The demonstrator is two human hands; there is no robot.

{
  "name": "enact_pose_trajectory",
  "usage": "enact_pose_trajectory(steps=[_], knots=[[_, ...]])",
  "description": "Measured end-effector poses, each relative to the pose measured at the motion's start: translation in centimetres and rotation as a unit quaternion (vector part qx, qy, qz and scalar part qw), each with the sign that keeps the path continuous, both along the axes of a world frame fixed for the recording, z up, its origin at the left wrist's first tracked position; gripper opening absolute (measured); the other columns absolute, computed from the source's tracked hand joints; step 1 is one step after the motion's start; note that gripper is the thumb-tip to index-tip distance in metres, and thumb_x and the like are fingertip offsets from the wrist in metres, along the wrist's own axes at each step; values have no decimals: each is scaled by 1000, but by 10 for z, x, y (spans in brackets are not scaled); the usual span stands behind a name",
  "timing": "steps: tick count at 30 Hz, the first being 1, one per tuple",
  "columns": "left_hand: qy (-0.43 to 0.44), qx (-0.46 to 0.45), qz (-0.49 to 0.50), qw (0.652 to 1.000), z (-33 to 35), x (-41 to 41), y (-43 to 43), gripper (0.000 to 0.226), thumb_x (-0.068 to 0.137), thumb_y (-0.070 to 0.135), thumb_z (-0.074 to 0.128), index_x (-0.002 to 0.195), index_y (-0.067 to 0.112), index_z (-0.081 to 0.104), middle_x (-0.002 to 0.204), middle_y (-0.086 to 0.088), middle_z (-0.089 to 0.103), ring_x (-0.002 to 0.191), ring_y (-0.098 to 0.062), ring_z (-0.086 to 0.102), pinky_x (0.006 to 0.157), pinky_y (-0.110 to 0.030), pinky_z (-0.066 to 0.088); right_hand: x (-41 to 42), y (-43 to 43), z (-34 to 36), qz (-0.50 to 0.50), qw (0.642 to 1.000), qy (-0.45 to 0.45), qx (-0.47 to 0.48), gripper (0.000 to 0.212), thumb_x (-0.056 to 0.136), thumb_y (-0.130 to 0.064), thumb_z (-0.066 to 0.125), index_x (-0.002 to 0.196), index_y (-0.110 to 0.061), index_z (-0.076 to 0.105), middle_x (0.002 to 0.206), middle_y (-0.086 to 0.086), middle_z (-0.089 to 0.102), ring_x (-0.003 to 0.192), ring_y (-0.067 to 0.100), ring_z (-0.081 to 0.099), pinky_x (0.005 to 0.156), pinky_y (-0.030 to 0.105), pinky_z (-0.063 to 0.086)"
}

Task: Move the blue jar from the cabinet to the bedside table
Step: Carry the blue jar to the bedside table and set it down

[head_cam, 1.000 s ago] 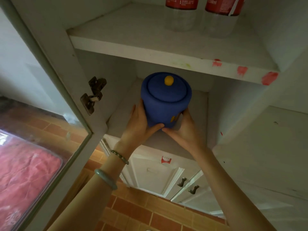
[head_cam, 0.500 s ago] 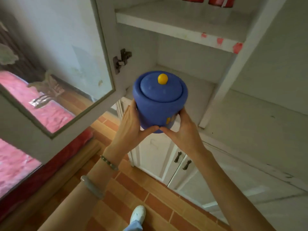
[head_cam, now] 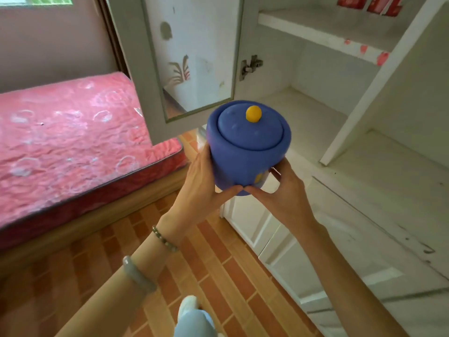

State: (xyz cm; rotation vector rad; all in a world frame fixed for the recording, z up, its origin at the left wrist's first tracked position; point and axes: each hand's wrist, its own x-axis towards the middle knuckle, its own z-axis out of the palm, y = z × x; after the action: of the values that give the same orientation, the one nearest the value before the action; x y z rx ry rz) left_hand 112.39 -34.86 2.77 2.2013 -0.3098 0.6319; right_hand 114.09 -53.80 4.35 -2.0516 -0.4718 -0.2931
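Blue jar [head_cam: 245, 152] held in mid-air, upright, lid [head_cam: 250, 128] seated with its yellow knob [head_cam: 253, 114] on top, clear of the cabinet shelf [head_cam: 303, 122] and just in front of the lower corner of the open glass door [head_cam: 189, 69]. Cupped low on both sides: left hand [head_cam: 199, 188] wrapped round the left wall, right hand [head_cam: 284, 193] round the right, thumbs meeting under the near edge of the base. Both hands closed on the jar, fingers curled behind it and mostly hidden. Beyond, bed [head_cam: 73, 142] to the left over the brick-tiled floor [head_cam: 218, 263]; bedside table not in view.

Step in hand, by the look of it: carrying away from the cabinet. Best kept level so the lid, seemingly loose-fitting, stays put; support under the base rather than squeezing the walls. Worth swinging wide of the door's bottom corner when turning left. Slow turn, eyes ahead for the table, both palms on until the base lands flat.
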Motion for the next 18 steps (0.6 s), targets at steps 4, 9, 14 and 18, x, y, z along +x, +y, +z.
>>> enact_pose_trajectory(steps=[4, 9, 14, 18], knots=[[19, -21, 44, 999, 3, -31, 18, 108, 70, 77, 57, 142, 2, 29, 136, -7, 45, 121, -16, 45, 98, -34, 43, -16, 24, 2, 45, 999, 3, 17, 75, 60, -35, 82, 123, -17, 45, 109, -24, 52, 99, -17, 48, 80, 1, 36], [18, -31, 98, 995, 8, -69, 52, 99, 69, 65, 67, 142, 10, 28, 135, 2, 41, 121, -15, 45, 97, -38, 45, -32, 63, 8, 98, 995, 5, 30, 72, 59, -29, 85, 119, -21, 45, 107, -27, 51, 98, -16, 48, 77, 1, 36], [18, -46, 161, 986, 13, -117, 102, 96, 68, 58, 74, 140, 12, 30, 137, -2, 45, 121, -14, 47, 96, -37, 46, -58, 120, 14, 184, 982, 11, 44, 78, 61, -24, 84, 127, -13, 43, 117, -10, 56, 103, -12, 49, 79, 3, 37], [18, -20, 226, 974, 16, -167, 138, 95, 70, 58, 70, 140, 6, 31, 132, -6, 47, 118, -18, 50, 92, -39, 47, -84, 168, 19, 241, 969, 17, 46, 76, 59, -35, 84, 123, -22, 45, 114, -10, 58, 104, -6, 52, 80, 9, 40]])
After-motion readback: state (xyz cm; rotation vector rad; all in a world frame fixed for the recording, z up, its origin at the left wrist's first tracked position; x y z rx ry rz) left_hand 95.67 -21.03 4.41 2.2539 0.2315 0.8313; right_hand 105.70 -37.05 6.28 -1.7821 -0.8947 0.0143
